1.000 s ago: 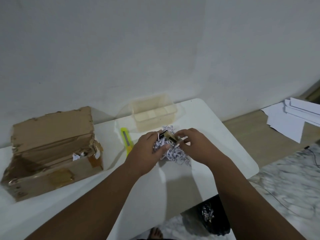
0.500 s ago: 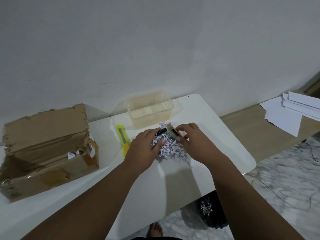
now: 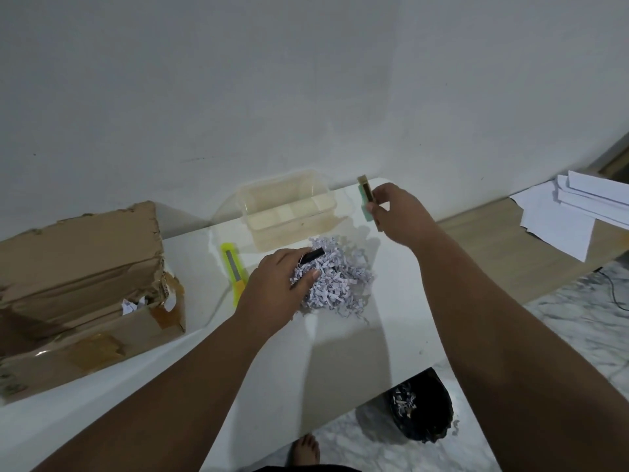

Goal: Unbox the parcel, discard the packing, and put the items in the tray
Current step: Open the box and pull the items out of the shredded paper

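A heap of shredded white paper [image 3: 337, 284] lies in the middle of the white table [image 3: 340, 362]. My left hand [image 3: 275, 291] rests on its left side, fingers curled on shreds and a small black item [image 3: 312, 255]. My right hand [image 3: 398, 212] is raised to the right of the clear plastic tray [image 3: 289, 209] and grips a slim green and brown item [image 3: 367, 199], held upright. The tray stands against the wall behind the heap. The torn cardboard parcel [image 3: 81, 287] lies open at the left with a few shreds inside.
A yellow utility knife [image 3: 234, 269] lies between the parcel and the heap. A black bin [image 3: 422, 407] holding shreds stands on the floor under the table's front right corner. White sheets [image 3: 571, 209] lie on the floor at the right. My bare foot [image 3: 306, 451] shows below.
My right hand has pulled the green and brown item out of the shreds and lifted it up and to the right, beside the tray. My left hand stays on the heap.
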